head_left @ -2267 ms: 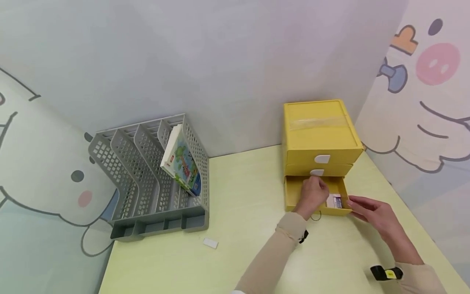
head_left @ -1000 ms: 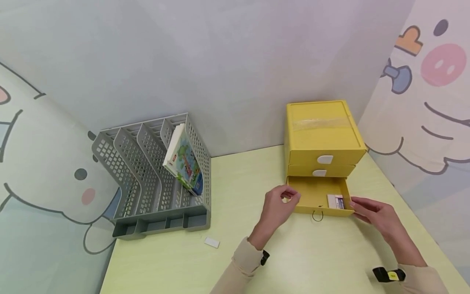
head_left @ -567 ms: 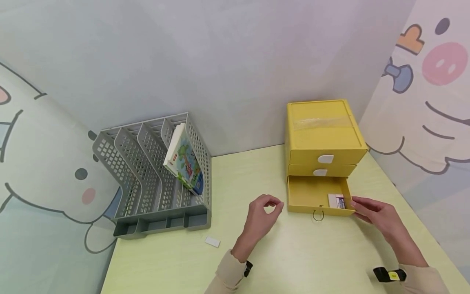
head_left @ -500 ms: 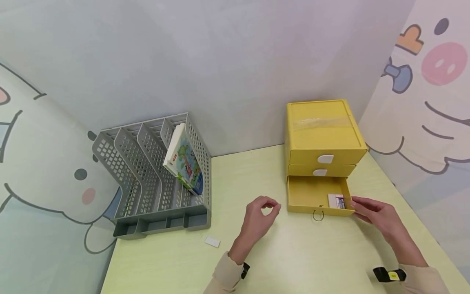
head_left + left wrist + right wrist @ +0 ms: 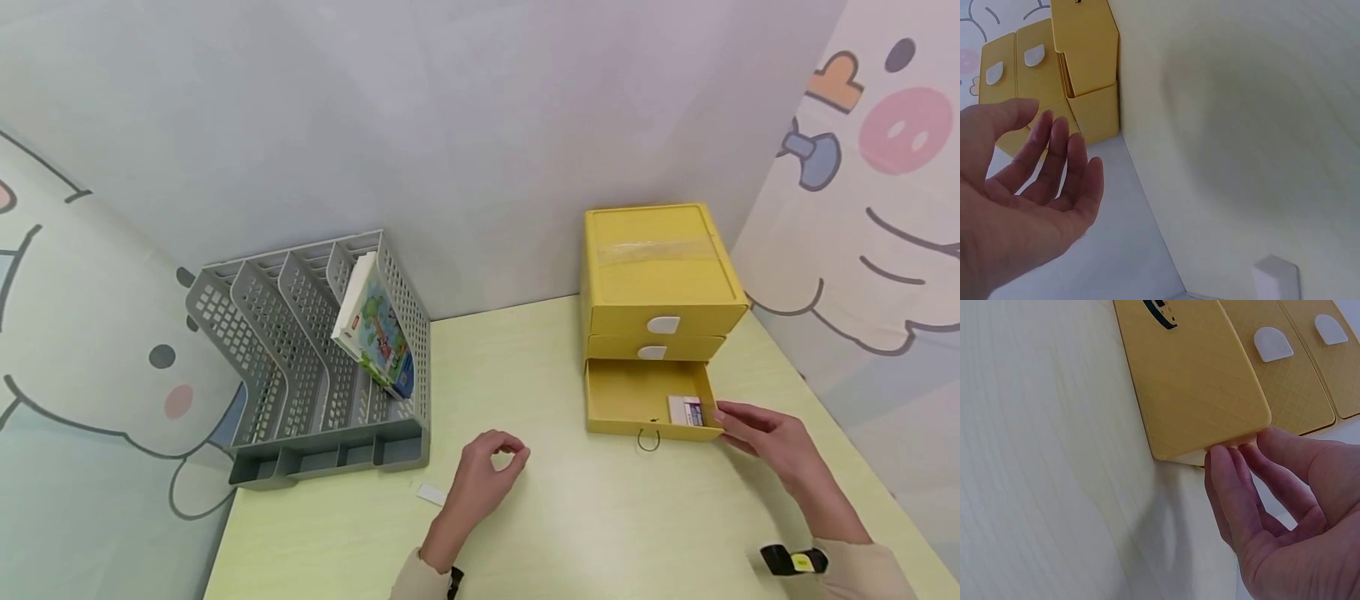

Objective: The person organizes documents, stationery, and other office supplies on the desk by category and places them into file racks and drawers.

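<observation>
My left hand is raised over the table, its fingers loosely bent and nothing between them. A small white block lies close to it, partly covered by the hand in the head view; the left wrist view shows the block in full relief. On the right, my right hand grips the side wall of the lowest yellow drawer, which is pulled out. In the right wrist view, thumb and fingertips meet at the drawer's upper side edge. A white item with a dark printed label lies inside it.
The yellow drawer cabinet stands against the wall, its two upper drawers closed. A grey perforated file rack on the left holds books leaning in its rightmost slot. A dark ring pull hangs at the drawer front.
My left hand has come out of the drawer and moved left and nearer to me, towards the white block. The right hand has stayed at the drawer's side.
</observation>
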Available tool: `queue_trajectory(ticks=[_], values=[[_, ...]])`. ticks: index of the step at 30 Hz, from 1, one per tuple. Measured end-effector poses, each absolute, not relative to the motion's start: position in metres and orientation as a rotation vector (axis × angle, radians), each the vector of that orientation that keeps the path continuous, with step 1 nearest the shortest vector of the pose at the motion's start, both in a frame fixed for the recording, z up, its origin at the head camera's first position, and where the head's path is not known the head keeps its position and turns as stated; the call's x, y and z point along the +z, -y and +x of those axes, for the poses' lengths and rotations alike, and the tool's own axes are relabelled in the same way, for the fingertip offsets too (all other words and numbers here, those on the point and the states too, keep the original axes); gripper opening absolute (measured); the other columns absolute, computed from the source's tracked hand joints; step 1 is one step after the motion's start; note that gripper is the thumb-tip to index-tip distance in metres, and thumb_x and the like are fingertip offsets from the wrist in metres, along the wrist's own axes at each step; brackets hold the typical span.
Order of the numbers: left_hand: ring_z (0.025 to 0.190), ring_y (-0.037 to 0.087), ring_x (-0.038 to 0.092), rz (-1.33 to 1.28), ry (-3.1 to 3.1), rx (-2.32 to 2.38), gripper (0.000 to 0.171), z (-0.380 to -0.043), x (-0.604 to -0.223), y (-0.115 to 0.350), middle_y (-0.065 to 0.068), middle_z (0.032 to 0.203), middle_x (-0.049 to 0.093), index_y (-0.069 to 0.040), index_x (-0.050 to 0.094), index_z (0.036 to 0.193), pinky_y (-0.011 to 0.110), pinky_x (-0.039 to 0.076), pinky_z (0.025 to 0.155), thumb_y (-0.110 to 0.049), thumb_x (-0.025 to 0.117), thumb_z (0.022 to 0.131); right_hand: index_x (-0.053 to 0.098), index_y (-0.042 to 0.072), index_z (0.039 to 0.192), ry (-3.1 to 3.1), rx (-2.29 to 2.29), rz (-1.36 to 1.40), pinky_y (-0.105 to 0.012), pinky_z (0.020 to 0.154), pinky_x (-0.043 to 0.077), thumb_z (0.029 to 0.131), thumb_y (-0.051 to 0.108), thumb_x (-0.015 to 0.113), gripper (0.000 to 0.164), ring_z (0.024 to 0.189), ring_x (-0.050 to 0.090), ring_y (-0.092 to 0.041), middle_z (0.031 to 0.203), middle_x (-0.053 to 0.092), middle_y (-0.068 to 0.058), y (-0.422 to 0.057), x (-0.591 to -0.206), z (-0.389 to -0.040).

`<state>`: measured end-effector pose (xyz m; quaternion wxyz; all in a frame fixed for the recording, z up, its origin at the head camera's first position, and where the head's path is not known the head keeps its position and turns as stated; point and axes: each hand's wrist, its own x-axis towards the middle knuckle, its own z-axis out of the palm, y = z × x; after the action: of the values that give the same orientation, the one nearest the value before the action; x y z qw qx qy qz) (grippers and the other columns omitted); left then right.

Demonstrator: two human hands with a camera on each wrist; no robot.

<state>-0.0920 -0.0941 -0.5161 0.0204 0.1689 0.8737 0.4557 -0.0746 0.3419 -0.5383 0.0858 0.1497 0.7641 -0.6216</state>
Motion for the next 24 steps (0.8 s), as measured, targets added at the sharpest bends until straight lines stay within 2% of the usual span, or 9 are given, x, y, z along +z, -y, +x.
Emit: queue_trajectory(ticks=[8,15,19,24], values=[[0.092,0.025,0.067,0.525,-2.716,1.301,0.013,-0.085,-0.528,0.134,-0.011,0.094,0.068,-0.013,0.075,0.1,0.044,0.056,0.085,-0.025,0.073,0.098,0.053,-0.016,0.139,-2.277,-1.849,0.44,-0.029,0.08,0.06,0.099,0.027,0.072,0.061,0.09,0.071,-0.001,0.102,0.065,0.025,-0.343,-0.542,-0.075],[0.092,0.023,0.066,0.499,-2.734,1.194,0.006,-0.082,-0.534,0.167,-0.01,0.095,0.068,-0.013,0.075,0.101,0.042,0.055,0.083,-0.014,0.075,0.095,0.052,-0.016,0.14,-2.274,-1.837,0.453,-0.03,0.08,0.06,0.099,0.027,0.071,0.062,0.09,0.071,-0.001,0.101,0.065,0.025,-0.342,-0.542,-0.075],[0.09,0.02,0.067,0.492,-2.786,1.126,0.008,-0.081,-0.538,0.184,-0.008,0.094,0.068,-0.012,0.075,0.1,0.04,0.056,0.082,-0.012,0.077,0.093,0.051,-0.017,0.14,-2.275,-1.839,0.451,-0.03,0.08,0.06,0.099,0.026,0.071,0.062,0.09,0.071,-0.001,0.101,0.065,0.025,-0.342,-0.542,-0.075],[0.09,0.017,0.066,0.456,-2.815,1.053,0.009,-0.079,-0.54,0.2,-0.008,0.094,0.068,-0.012,0.076,0.099,0.038,0.056,0.081,-0.012,0.079,0.091,0.057,-0.013,0.137,-2.264,-1.862,0.455,-0.029,0.08,0.06,0.098,0.028,0.073,0.058,0.09,0.072,-0.001,0.1,0.066,0.025,-0.342,-0.54,-0.074]])
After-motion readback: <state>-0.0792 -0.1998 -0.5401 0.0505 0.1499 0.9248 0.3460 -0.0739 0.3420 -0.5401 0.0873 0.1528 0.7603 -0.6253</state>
